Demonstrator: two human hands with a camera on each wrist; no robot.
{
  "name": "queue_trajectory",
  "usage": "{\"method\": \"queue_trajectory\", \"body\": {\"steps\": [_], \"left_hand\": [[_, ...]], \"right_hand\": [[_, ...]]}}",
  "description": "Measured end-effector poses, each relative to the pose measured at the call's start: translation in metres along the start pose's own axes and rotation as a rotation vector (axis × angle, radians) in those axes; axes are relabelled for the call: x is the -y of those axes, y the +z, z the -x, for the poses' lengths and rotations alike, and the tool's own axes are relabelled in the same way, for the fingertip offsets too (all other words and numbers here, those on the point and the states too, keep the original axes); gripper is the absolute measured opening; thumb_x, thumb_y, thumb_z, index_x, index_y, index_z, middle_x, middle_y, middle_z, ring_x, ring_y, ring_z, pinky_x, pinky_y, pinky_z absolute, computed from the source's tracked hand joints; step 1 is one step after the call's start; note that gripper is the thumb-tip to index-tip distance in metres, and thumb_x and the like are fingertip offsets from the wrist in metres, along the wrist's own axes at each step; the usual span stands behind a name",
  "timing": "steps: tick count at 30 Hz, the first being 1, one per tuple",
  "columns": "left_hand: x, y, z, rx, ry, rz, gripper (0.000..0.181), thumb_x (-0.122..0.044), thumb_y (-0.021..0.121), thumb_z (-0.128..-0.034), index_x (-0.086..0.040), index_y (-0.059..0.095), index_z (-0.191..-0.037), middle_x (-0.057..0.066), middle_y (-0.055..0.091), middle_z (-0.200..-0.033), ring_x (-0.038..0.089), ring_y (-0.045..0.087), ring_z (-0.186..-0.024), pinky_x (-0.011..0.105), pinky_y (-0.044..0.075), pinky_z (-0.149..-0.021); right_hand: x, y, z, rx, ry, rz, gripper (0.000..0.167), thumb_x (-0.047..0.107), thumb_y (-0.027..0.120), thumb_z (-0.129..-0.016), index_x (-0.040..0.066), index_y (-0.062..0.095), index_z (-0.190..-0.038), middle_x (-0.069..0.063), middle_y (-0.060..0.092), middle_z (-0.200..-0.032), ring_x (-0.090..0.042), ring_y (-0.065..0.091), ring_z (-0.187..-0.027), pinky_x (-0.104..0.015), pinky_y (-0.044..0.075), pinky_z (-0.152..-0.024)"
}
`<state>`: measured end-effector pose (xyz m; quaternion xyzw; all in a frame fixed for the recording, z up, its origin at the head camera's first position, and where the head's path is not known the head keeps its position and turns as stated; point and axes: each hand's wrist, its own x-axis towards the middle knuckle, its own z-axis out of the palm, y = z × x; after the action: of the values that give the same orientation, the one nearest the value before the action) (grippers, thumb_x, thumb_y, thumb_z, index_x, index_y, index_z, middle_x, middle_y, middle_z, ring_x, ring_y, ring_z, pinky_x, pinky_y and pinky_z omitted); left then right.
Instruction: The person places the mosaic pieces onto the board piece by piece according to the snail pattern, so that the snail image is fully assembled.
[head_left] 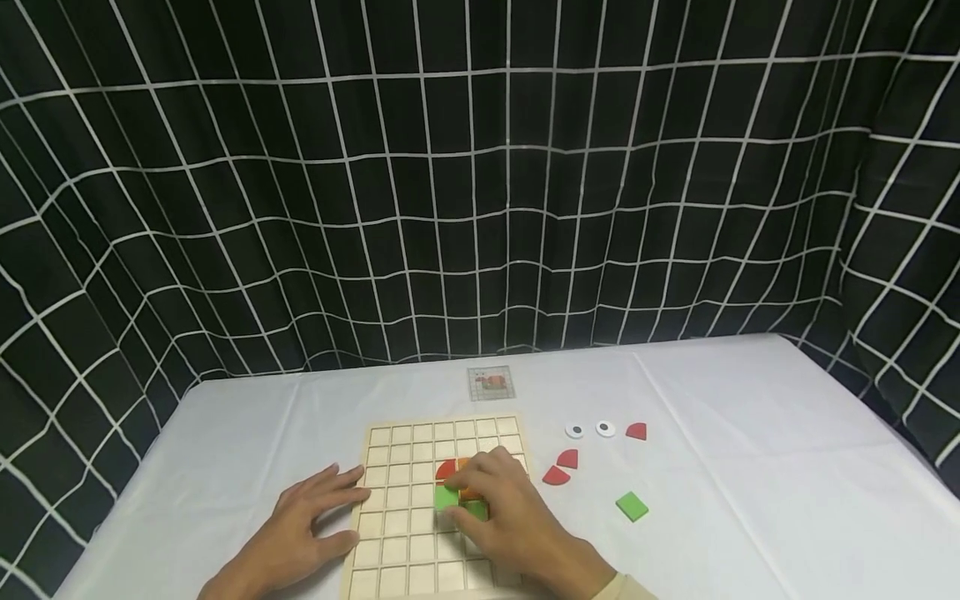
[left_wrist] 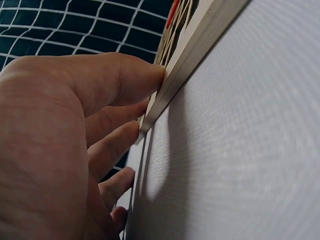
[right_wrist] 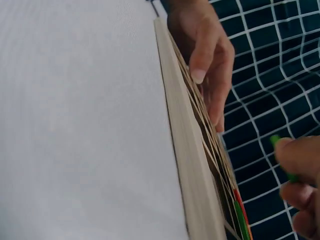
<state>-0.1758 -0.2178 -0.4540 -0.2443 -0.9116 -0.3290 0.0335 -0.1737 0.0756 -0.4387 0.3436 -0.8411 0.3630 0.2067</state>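
A person's bare left hand (head_left: 311, 517) and right hand (head_left: 506, 508) have slender fingers (head_left: 339, 501). I can see a plain, pale cream sleeve (head_left: 621, 588) around the right forearm; the left wrist (head_left: 247, 567) is bare. A rounded nail (right_wrist: 198, 76) tips the left thumb (right_wrist: 203, 55), and fine creases mark its base.

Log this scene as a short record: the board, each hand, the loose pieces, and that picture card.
Board: wooden grid board, carrying a red quarter-circle beside other pieces partly hidden
Left hand: touches the board's left edge
Right hand: pinches a green piece over the board
Loose, right of board: three red quarter-circle pieces, two eye discs, one green square tile
Picture card: lies beyond the board's far edge
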Motion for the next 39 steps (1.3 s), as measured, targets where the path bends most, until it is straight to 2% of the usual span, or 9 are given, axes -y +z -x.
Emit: {"method": "queue_trajectory", "body": {"steps": [4, 9, 18, 24, 30, 39], "left_hand": [[0.0003, -0.0002, -0.0023, 0.007, -0.027, -0.009, 0.040, -0.024, 0.074, -0.0812, -0.021, 0.068, -0.121, -0.001, 0.050, -0.142, 0.034, 0.033, -0.136, 0.056, 0.018, -0.108], [0.0003, 0.0004, -0.0036, 0.010, -0.031, -0.002, 0.040, -0.023, 0.074, -0.0809, -0.021, 0.068, -0.120, -0.001, 0.050, -0.141, 0.035, 0.034, -0.136, 0.058, 0.018, -0.107], [-0.0017, -0.0010, -0.0031, 0.014, -0.036, -0.008, 0.040, -0.024, 0.074, -0.0809, -0.021, 0.068, -0.120, -0.002, 0.050, -0.142, 0.034, 0.033, -0.136, 0.056, 0.018, -0.108], [-0.0016, -0.0017, -0.0028, 0.010, -0.027, -0.005, 0.040, -0.023, 0.073, -0.0808, -0.020, 0.068, -0.120, -0.002, 0.050, -0.141, 0.035, 0.034, -0.136, 0.056, 0.019, -0.108], [-0.0020, -0.0016, -0.0028, 0.012, -0.035, 0.001, 0.040, -0.024, 0.073, -0.0809, -0.020, 0.068, -0.120, -0.002, 0.050, -0.141, 0.034, 0.033, -0.136, 0.056, 0.018, -0.108], [0.0010, 0.0000, -0.0014, 0.005, -0.027, 0.001, 0.039, -0.025, 0.073, -0.0813, -0.021, 0.068, -0.120, -0.001, 0.051, -0.141, 0.035, 0.034, -0.135, 0.058, 0.019, -0.107]], "right_hand": [[-0.0006, 0.0026, 0.0008, 0.055, 0.022, 0.058, 0.023, 0.021, 0.078, -0.079, 0.016, 0.073, -0.101, 0.012, 0.055, -0.090, -0.008, 0.043, -0.088, -0.028, 0.040, -0.076], [-0.0014, 0.0040, 0.0025, 0.112, 0.064, 0.099, 0.023, 0.021, 0.077, -0.080, 0.016, 0.074, -0.102, 0.012, 0.053, -0.093, -0.010, 0.043, -0.093, -0.034, 0.039, -0.083], [-0.0031, 0.0054, 0.0043, 0.212, 0.168, 0.100, 0.023, 0.025, 0.073, -0.084, 0.016, 0.074, -0.105, 0.014, 0.051, -0.097, -0.010, 0.039, -0.094, -0.032, 0.036, -0.082], [-0.0035, 0.0058, 0.0039, 0.234, 0.190, 0.119, 0.023, 0.027, 0.072, -0.085, 0.017, 0.074, -0.106, 0.014, 0.051, -0.097, -0.010, 0.038, -0.092, -0.031, 0.035, -0.079], [-0.0048, 0.0072, 0.0043, 0.228, 0.172, 0.136, 0.024, 0.028, 0.071, -0.084, 0.017, 0.074, -0.106, 0.013, 0.051, -0.097, -0.010, 0.038, -0.092, -0.032, 0.036, -0.080], [-0.0038, 0.0077, 0.0048, 0.220, 0.156, 0.134, 0.017, 0.026, 0.071, -0.083, 0.019, 0.074, -0.098, 0.012, 0.051, -0.095, -0.009, 0.037, -0.089, -0.030, 0.035, -0.078]]}}
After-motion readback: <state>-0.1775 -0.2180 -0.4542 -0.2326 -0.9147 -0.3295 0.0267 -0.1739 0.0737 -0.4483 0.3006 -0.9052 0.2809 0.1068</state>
